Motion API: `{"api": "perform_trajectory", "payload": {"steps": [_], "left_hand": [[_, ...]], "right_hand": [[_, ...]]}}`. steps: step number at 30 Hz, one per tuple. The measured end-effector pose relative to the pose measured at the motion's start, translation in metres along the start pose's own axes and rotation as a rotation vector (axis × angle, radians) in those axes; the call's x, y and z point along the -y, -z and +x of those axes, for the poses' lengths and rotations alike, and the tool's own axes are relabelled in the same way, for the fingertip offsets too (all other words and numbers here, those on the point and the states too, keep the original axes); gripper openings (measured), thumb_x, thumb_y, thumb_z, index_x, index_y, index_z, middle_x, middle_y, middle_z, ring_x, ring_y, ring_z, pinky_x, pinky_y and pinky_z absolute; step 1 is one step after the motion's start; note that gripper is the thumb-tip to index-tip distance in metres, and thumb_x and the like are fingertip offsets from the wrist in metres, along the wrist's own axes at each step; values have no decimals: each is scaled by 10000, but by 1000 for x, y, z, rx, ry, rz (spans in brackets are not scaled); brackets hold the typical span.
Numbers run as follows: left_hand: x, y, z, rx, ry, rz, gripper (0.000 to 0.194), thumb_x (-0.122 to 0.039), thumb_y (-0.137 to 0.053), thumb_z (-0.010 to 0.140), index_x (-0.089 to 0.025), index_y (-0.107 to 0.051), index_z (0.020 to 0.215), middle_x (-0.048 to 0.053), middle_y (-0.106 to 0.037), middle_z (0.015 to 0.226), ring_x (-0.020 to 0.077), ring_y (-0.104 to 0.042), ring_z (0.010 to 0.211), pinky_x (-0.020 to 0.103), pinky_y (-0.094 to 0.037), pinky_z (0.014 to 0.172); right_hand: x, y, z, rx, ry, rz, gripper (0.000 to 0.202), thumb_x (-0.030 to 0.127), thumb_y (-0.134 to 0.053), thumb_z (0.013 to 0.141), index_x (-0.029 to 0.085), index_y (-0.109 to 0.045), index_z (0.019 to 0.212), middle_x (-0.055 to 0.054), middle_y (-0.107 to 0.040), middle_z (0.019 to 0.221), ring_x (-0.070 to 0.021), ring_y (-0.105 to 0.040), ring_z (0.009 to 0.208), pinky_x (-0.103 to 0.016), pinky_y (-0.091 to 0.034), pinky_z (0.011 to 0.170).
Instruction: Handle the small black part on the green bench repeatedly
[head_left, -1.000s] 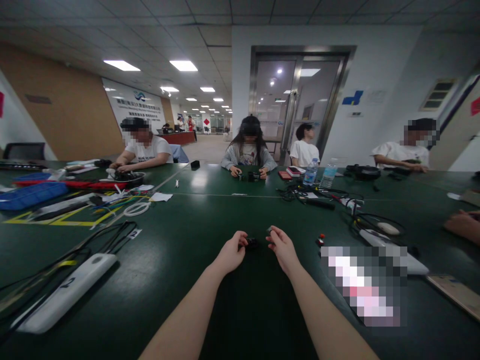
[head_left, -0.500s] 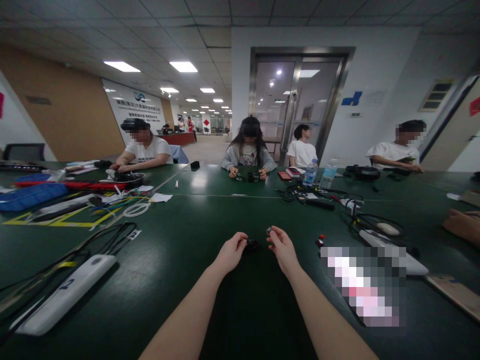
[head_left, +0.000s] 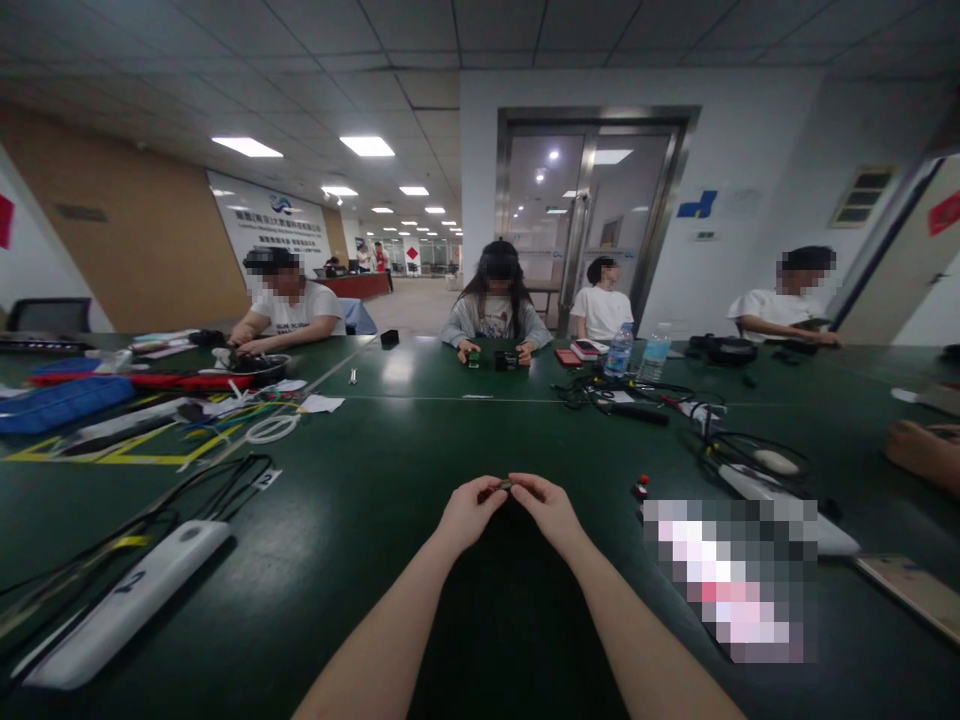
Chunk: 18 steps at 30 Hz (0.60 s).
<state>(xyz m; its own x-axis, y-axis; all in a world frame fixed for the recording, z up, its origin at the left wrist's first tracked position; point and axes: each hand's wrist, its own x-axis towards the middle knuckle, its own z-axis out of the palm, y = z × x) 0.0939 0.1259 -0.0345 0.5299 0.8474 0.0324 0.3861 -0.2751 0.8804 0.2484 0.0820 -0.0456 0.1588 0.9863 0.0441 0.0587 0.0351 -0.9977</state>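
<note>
My left hand (head_left: pixel 471 512) pinches a small dark object (head_left: pixel 498 488) just above the green table (head_left: pixel 345 560), in the middle of the head view. Its kind is too small to make out, and the fingers cover most of it. From the other side, my right hand (head_left: pixel 549 510) is closed at the fingertips on a tiny greyish piece (head_left: pixel 506 482), held against or just over the dark object. The fingertips of both hands nearly meet there. Whether the two pieces are joined cannot be seen.
To the right lie a small red-and-black item (head_left: pixel 641 486), a blurred-out phone-like slab (head_left: pixel 727 585) and a white power strip (head_left: pixel 825 530). Another white power strip (head_left: pixel 135 605) with cables lies left. Water bottles (head_left: pixel 619 350) stand farther back. Several people sit around the table; another person's hand (head_left: pixel 919 455) is at right.
My right hand has moved left with the greyish piece and now meets my left hand at the dark object. The left hand has stayed nearly in place. The view has tilted slightly.
</note>
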Motion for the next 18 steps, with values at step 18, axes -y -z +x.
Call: {"api": "perform_trajectory", "payload": {"steps": [18], "left_hand": [[30, 137, -37, -100, 334, 502, 258, -392, -407, 777, -211, -575, 849, 31, -631, 830, 204, -576, 780, 294, -419, 676]], "right_hand": [[-5, 15, -3, -75, -124, 7, 230, 328, -505, 766, 255, -624, 949, -34, -625, 894, -195, -558, 770, -341, -459, 659]]}}
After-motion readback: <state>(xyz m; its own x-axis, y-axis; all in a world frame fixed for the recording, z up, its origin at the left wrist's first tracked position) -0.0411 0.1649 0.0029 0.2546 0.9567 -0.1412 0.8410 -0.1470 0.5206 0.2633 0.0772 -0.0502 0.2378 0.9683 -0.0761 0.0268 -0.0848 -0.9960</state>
